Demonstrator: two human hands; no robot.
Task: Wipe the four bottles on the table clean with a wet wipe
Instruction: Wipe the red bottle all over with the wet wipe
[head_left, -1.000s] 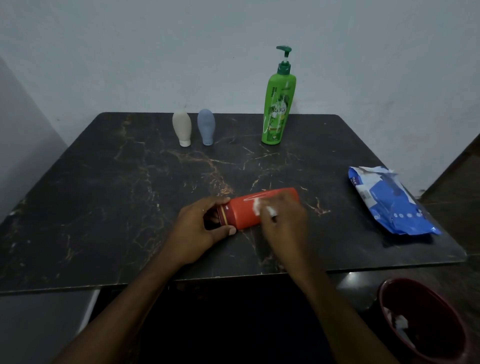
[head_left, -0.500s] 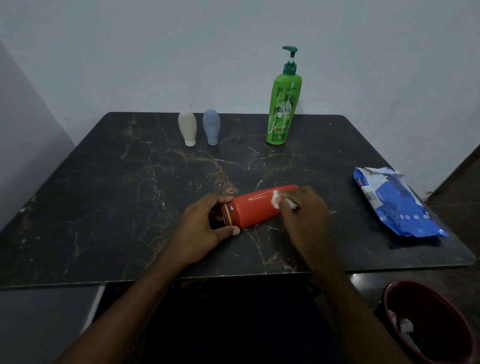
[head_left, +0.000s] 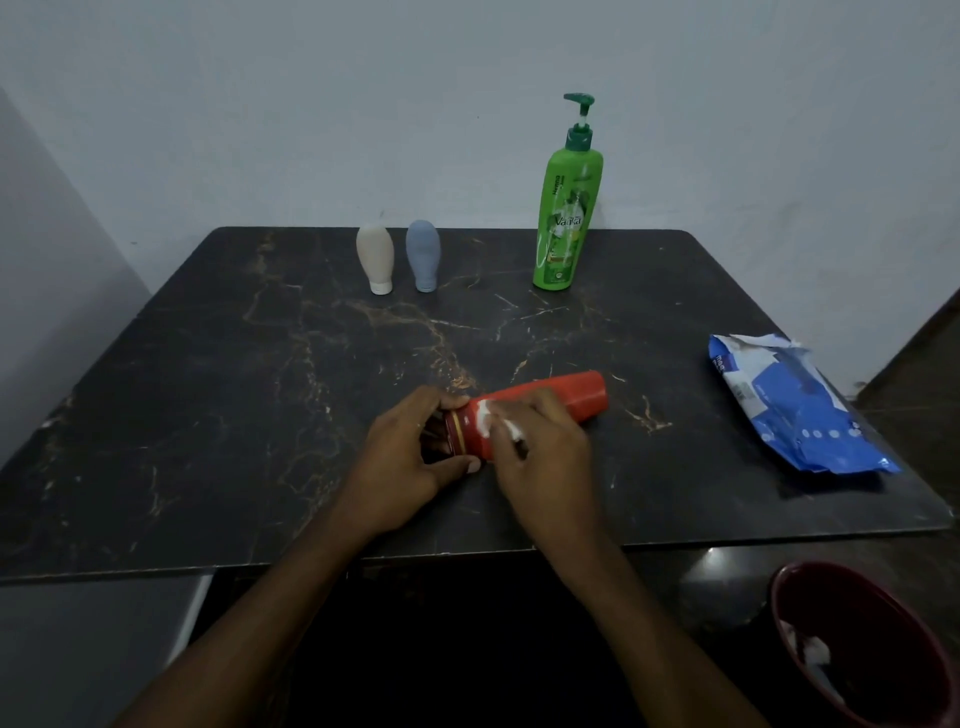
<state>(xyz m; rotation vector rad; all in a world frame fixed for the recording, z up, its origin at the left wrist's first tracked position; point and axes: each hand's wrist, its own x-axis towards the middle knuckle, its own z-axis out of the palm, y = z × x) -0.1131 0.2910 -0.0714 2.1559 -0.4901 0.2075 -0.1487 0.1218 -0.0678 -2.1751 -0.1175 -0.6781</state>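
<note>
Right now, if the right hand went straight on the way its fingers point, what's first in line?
Likely the left hand, which grips the cap end of the red bottle just past the wet wipe; depth unclear from one view.

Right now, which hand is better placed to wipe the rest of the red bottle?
The right hand: it pinches the wet wipe against the red bottle, while the left hand grips its cap end steady.
</note>
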